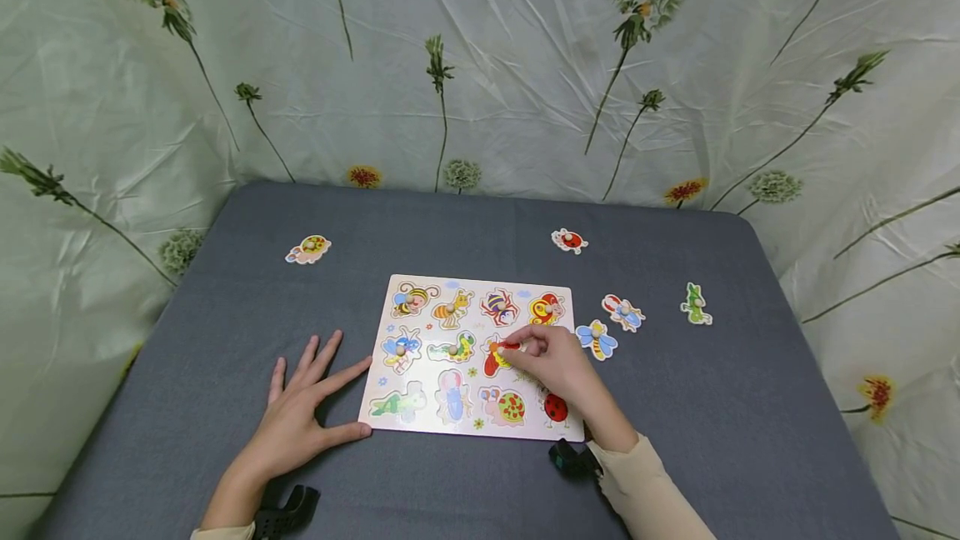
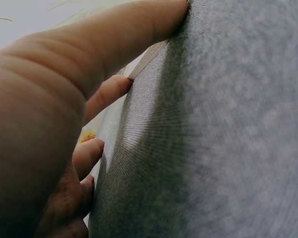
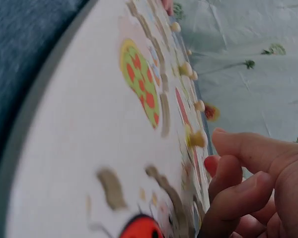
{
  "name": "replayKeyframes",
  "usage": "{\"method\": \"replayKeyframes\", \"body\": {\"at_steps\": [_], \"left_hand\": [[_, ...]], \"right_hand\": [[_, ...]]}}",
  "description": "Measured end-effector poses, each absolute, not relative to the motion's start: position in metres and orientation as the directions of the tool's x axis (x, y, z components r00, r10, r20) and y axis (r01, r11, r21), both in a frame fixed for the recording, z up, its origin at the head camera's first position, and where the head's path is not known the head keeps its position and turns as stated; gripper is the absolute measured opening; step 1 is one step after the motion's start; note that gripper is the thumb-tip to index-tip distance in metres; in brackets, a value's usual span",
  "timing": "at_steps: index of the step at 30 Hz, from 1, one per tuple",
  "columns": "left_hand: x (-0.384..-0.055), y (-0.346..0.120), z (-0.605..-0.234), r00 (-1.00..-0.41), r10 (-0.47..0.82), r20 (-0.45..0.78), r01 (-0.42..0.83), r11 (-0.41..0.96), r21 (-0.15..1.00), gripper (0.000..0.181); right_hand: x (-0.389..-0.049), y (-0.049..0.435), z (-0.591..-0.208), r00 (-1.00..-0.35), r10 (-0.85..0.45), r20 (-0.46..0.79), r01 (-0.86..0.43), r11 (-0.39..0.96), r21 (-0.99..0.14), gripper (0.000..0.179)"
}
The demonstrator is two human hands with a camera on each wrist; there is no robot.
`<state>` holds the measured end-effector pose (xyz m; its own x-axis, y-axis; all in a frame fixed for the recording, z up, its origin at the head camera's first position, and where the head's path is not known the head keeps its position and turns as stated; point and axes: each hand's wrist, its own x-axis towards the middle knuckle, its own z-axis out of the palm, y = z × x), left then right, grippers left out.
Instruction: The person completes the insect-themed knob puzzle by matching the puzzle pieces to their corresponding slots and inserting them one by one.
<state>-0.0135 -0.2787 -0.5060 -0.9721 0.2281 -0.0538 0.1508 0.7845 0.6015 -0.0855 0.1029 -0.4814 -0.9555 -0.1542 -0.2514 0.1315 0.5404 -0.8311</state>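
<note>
A wooden peg puzzle board (image 1: 438, 430) with insect pictures lies on the table. My left hand (image 1: 300, 415) is spread flat beside it, index fingertip and thumb tip at the board's left edge. In the left wrist view the thumb (image 2: 139, 25) and fingers reach along the cloth. My right hand (image 1: 558, 365) is over the board's right side, thumb and index fingertips at a red butterfly piece (image 1: 492, 362). The right wrist view shows a small knob (image 3: 197, 140) just beyond the thumb tip (image 3: 219, 136), with a gap between them. The right hand covers part of the board.
Right of the board lie a blue-winged bee piece (image 1: 597, 341), a fly-like piece (image 1: 622, 312) and a green insect piece (image 1: 696, 305). Behind it are a ladybug piece (image 1: 569, 241) and a snail piece (image 1: 308, 250). A flowered curtain (image 1: 525, 107) hangs behind the grey-covered table (image 1: 450, 482).
</note>
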Motion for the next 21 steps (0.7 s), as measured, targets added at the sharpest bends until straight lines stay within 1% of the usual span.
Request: {"method": "replayKeyframes", "body": {"at_steps": [5, 8, 15, 21], "left_hand": [[-0.013, -0.279, -0.506, -0.971, 0.234, -0.052, 0.157, 0.783, 0.602, 0.092], [-0.013, -0.280, -0.506, -0.971, 0.234, -0.051, 0.156, 0.781, 0.605, 0.092], [-0.012, -0.279, -0.508, -0.970, 0.238, -0.046, 0.162, 0.780, 0.604, 0.092], [-0.013, -0.279, -0.507, -0.971, 0.232, -0.049, 0.156, 0.782, 0.604, 0.092]], "right_hand": [[-0.086, 0.113, -0.480, -0.961, -0.137, -0.240, 0.145, 0.487, -0.861, 0.016], [-0.088, 0.119, -0.480, -0.967, -0.132, -0.219, 0.130, 0.484, -0.866, 0.018], [-0.090, 0.134, -0.476, -0.970, -0.080, -0.231, 0.167, 0.471, -0.866, 0.022], [-0.091, 0.154, -0.474, -0.976, -0.033, -0.214, 0.175, 0.464, -0.868, 0.026]]}}
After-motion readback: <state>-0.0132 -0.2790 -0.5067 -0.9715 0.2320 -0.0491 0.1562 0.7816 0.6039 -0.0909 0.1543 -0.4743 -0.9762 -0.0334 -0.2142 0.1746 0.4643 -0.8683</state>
